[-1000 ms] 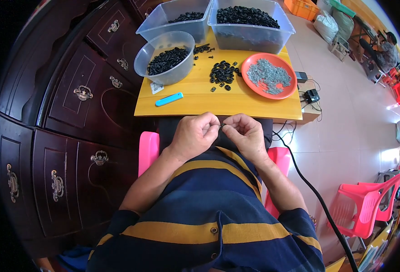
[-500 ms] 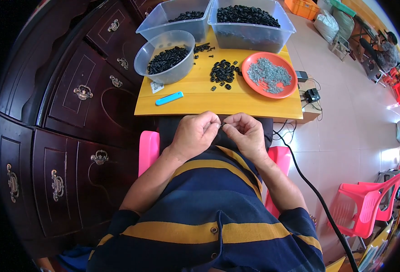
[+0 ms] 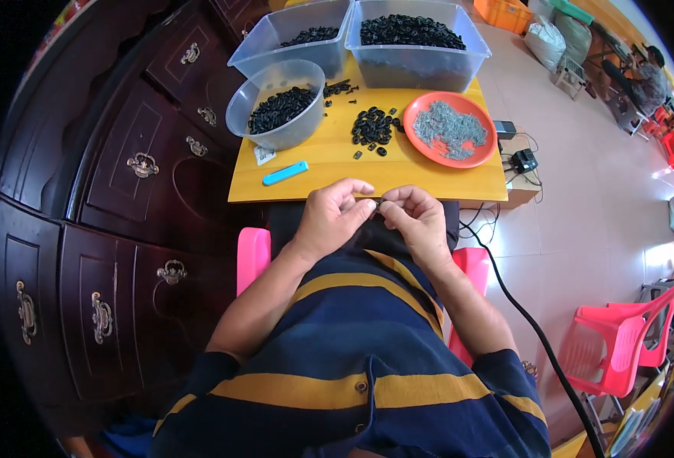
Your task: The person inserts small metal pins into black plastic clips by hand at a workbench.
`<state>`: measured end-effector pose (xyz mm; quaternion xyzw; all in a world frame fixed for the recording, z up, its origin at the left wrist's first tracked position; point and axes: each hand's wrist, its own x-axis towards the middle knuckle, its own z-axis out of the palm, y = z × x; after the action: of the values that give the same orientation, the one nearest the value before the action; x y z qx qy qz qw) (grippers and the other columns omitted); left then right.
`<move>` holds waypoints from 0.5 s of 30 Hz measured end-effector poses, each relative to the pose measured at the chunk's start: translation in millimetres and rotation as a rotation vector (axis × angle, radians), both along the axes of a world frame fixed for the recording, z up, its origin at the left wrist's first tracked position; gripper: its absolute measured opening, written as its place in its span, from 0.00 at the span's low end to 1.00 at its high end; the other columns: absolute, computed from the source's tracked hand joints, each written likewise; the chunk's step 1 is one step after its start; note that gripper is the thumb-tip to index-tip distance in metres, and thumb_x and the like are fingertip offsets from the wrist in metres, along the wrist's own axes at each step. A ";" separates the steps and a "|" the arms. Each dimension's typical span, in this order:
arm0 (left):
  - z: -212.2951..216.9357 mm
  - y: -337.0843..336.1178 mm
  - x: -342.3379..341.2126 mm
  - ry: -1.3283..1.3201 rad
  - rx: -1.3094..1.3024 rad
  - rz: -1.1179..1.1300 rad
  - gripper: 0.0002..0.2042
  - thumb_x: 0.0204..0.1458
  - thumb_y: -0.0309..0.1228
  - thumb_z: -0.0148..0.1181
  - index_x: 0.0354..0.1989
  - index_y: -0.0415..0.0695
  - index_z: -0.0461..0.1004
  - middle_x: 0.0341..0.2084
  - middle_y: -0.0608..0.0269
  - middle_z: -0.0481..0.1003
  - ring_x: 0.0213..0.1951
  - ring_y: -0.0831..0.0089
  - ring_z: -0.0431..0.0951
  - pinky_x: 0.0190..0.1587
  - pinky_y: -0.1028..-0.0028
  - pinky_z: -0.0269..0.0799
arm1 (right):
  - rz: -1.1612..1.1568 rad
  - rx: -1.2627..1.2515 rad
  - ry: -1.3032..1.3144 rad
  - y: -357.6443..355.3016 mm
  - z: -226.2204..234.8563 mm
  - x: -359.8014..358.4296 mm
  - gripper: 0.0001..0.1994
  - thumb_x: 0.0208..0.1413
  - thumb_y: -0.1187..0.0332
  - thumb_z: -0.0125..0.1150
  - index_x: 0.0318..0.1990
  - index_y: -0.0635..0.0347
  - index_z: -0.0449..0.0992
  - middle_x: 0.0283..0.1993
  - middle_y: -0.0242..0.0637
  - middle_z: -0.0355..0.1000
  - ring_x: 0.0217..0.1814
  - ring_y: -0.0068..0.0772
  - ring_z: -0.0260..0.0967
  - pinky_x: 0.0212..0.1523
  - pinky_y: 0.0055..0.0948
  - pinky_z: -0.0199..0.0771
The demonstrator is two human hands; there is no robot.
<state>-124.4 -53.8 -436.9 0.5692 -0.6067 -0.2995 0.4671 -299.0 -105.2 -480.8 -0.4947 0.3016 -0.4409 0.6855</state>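
My right hand (image 3: 417,221) pinches a small black part (image 3: 376,206) between thumb and fingertips, just off the near edge of the table and above my lap. Too little of the part shows to tell its exact kind. My left hand (image 3: 331,220) is beside it, with the thumb tip at the part and the index finger raised apart from the thumb. Beyond the hands, a loose pile of small black oval parts (image 3: 372,127) lies on the yellow table (image 3: 329,164). To its right, an orange-red plate (image 3: 459,158) holds many thin silvery metal pieces (image 3: 447,126).
A round clear tub (image 3: 306,126) and two clear bins (image 3: 421,67) (image 3: 291,57) hold black parts at the back. A light-blue tool (image 3: 285,173) lies at the left front. Dark wooden drawers (image 3: 134,145) stand left; a black cable (image 3: 520,309) runs down the right. Another person (image 3: 646,84) sits far right.
My left index finger has lifted away from the thumb, opening a gap at the small part. My right hand keeps its pinch. The whole view has shifted slightly.
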 end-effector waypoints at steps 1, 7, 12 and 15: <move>6.1 -3.1 0.7 0.038 0.016 -0.003 0.07 0.54 0.23 0.63 0.41 0.38 0.78 0.14 0.71 0.70 0.19 0.88 0.65 0.23 0.78 0.63 | -0.008 0.045 -0.067 -1.3 4.0 -2.4 0.05 0.58 0.77 0.65 0.41 0.66 0.77 0.34 0.30 0.77 0.33 0.15 0.72 0.36 0.18 0.74; -35.6 -47.7 27.3 -0.151 0.011 0.068 0.12 0.52 0.26 0.65 0.45 0.39 0.79 0.12 0.69 0.67 0.15 0.82 0.62 0.21 0.74 0.59 | -0.060 0.166 -0.217 -15.6 -0.8 -14.0 0.06 0.60 0.74 0.64 0.44 0.61 0.76 0.37 0.32 0.78 0.30 0.17 0.71 0.33 0.17 0.72; -35.8 -83.3 18.9 -0.519 0.036 0.085 0.14 0.51 0.31 0.61 0.47 0.45 0.80 0.22 0.49 0.79 0.26 0.51 0.80 0.31 0.58 0.75 | -0.086 0.278 -0.246 -24.0 -4.5 -20.8 0.07 0.59 0.73 0.65 0.44 0.60 0.76 0.37 0.32 0.78 0.30 0.17 0.71 0.34 0.18 0.73; -46.4 -102.0 22.6 -0.608 -0.114 0.068 0.14 0.53 0.30 0.61 0.49 0.45 0.80 0.20 0.50 0.77 0.22 0.55 0.78 0.29 0.61 0.72 | -0.093 0.291 -0.259 -25.1 -3.4 -21.5 0.08 0.59 0.72 0.66 0.45 0.59 0.76 0.37 0.32 0.78 0.30 0.17 0.71 0.34 0.17 0.73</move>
<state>-101.8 -155.7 -483.3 0.6254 -0.7152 -0.0652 0.3051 -320.4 -130.3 -484.2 -0.3150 0.2939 -0.4838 0.7618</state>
